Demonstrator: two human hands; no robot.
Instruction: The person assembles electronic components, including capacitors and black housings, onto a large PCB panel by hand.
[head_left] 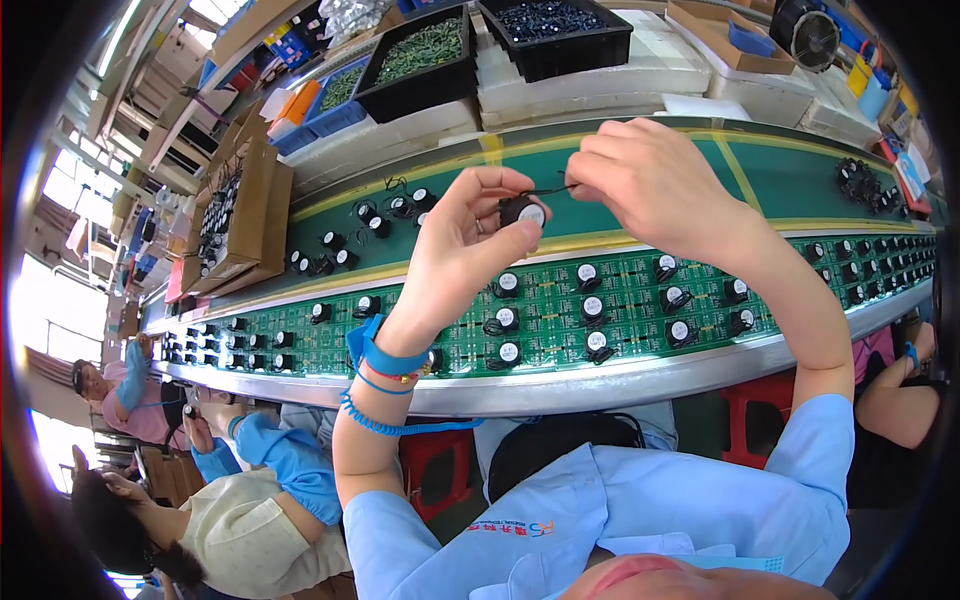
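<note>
Over the green belt, my left hand (450, 240) is closed around a small black buzzer (530, 212) with a round white top, held between thumb and fingers. My right hand (655, 185) pinches the end of its black wire (550, 191), which stretches between the two hands. Just below them runs a row of green circuit boards (635, 322), with several white-topped buzzers standing on it. A blue wrist strap (385, 355) with a coiled cord circles my left wrist.
Loose buzzers (377, 226) lie on the belt to the left, and a wire-tangled cluster (865, 188) lies far right. A cardboard box (270, 215) stands at left. Black bins (560, 62) of small parts sit behind the belt. Co-workers (240, 510) sit on both sides.
</note>
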